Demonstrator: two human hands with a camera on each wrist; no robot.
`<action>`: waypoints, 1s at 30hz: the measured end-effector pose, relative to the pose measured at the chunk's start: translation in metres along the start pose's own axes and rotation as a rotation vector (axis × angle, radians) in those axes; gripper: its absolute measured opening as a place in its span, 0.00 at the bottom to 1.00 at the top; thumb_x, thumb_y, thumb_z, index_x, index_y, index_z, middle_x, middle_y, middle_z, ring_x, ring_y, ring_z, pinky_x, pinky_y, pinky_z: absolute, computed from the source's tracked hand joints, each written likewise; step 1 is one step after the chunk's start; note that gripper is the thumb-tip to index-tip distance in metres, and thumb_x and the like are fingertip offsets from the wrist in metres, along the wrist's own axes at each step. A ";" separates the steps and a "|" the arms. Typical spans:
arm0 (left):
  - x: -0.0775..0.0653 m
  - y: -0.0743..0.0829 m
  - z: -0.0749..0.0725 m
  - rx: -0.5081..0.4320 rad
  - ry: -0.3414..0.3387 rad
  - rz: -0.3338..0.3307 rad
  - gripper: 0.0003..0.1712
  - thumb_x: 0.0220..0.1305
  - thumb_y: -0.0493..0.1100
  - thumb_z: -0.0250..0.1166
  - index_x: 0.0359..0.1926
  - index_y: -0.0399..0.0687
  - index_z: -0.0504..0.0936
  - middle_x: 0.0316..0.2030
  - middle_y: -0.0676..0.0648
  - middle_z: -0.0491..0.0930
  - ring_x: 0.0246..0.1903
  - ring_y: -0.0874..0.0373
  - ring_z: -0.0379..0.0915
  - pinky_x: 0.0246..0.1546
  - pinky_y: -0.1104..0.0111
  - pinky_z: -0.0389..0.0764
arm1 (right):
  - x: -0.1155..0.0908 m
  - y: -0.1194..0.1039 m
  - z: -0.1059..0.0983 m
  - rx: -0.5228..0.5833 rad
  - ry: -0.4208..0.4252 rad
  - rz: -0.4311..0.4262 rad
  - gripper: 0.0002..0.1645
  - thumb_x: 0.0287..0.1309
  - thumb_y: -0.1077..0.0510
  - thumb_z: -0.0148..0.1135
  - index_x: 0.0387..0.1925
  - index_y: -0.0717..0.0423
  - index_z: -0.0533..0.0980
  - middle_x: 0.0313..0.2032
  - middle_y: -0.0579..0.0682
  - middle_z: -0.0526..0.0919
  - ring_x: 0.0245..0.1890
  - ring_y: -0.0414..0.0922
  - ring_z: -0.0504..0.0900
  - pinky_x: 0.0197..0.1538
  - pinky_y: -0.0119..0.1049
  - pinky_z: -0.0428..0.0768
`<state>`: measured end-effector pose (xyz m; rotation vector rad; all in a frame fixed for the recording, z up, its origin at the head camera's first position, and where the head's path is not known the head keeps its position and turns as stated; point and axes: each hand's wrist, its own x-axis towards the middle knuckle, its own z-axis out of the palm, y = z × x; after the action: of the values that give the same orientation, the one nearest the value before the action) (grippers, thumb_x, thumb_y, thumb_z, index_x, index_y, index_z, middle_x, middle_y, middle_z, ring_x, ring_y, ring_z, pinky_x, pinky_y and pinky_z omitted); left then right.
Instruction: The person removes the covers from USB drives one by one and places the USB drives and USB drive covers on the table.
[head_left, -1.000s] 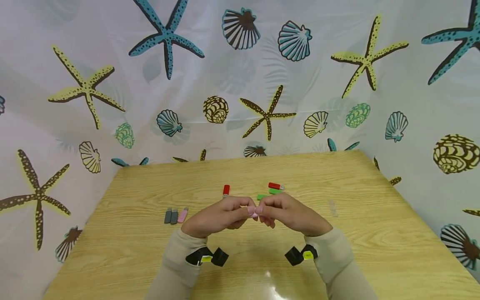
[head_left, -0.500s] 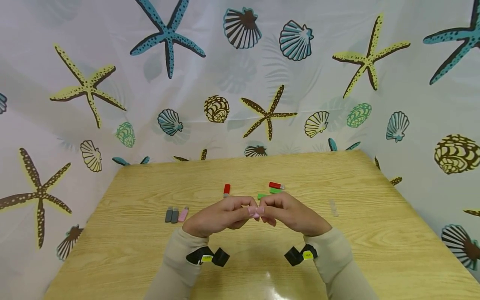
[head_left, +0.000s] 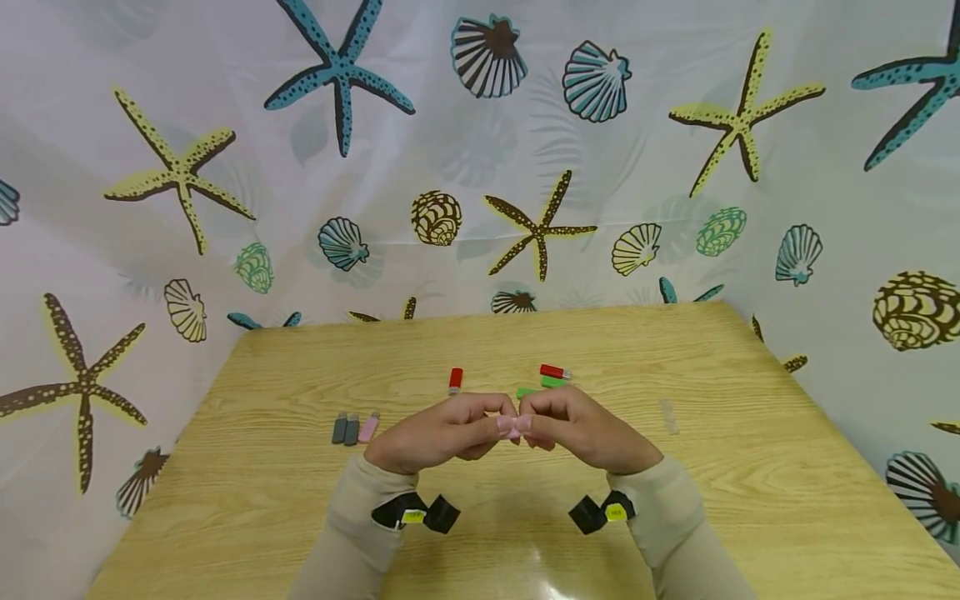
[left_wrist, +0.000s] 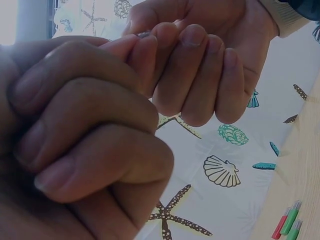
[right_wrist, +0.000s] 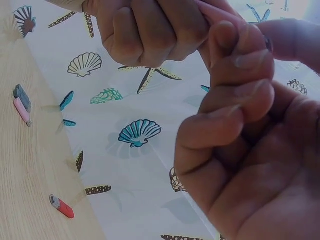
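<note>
My left hand and right hand meet fingertip to fingertip above the middle of the table. Between them is a small pink USB stick, mostly covered by the fingers. The left thumb and index finger pinch one end of it, and the right thumb and index finger pinch the other. The remaining fingers of both hands are curled in. In the left wrist view the held stick is almost wholly hidden.
Two grey USB sticks and a pink one lie to the left. A red stick lies behind the left hand. Another red stick and two green ones lie behind the right. A clear strip lies at right.
Both hands keep their hold on the pink USB stick, with only a very slight shift of the fingertips. The head view has drifted slightly; the sticks on the table have stayed put.
</note>
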<state>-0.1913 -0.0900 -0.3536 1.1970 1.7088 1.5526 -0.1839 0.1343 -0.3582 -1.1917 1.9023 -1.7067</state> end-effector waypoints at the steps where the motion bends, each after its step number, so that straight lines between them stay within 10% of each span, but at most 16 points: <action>1: 0.000 0.000 0.000 0.001 0.000 0.002 0.17 0.78 0.44 0.43 0.39 0.35 0.70 0.13 0.51 0.50 0.12 0.59 0.43 0.17 0.71 0.54 | 0.000 0.000 0.000 -0.004 0.001 -0.003 0.17 0.73 0.65 0.45 0.24 0.64 0.70 0.17 0.58 0.59 0.19 0.45 0.60 0.26 0.38 0.63; 30: -0.003 0.001 -0.003 0.049 -0.004 0.035 0.14 0.78 0.41 0.45 0.40 0.36 0.72 0.14 0.51 0.50 0.12 0.60 0.43 0.18 0.71 0.54 | 0.001 0.003 0.000 -0.021 -0.004 -0.081 0.18 0.72 0.67 0.44 0.22 0.60 0.65 0.17 0.54 0.56 0.18 0.45 0.57 0.24 0.39 0.60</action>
<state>-0.1918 -0.0945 -0.3524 1.2602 1.7411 1.5358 -0.1854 0.1329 -0.3607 -1.2956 1.8984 -1.7279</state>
